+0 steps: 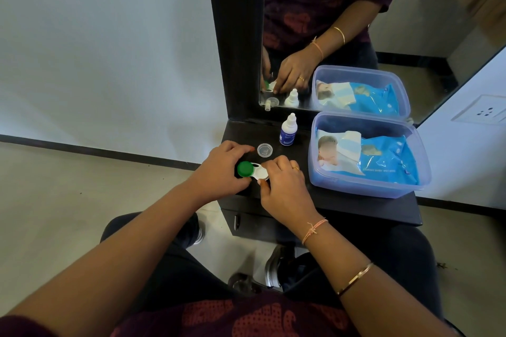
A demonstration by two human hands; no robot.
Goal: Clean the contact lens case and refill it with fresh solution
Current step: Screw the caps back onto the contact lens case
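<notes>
A white contact lens case lies on the dark shelf, with a green cap on its left well. My left hand grips the case at the green-capped end. My right hand pinches the right well, thumb and forefinger around its rim. A loose clear cap lies just behind the case. The small white solution bottle with a blue label stands upright further back, near the mirror.
A clear plastic box with a blue wet-wipes pack fills the shelf's right half. A mirror rises behind the shelf. A wall socket sits at far right. My knees and shoes are below the shelf's front edge.
</notes>
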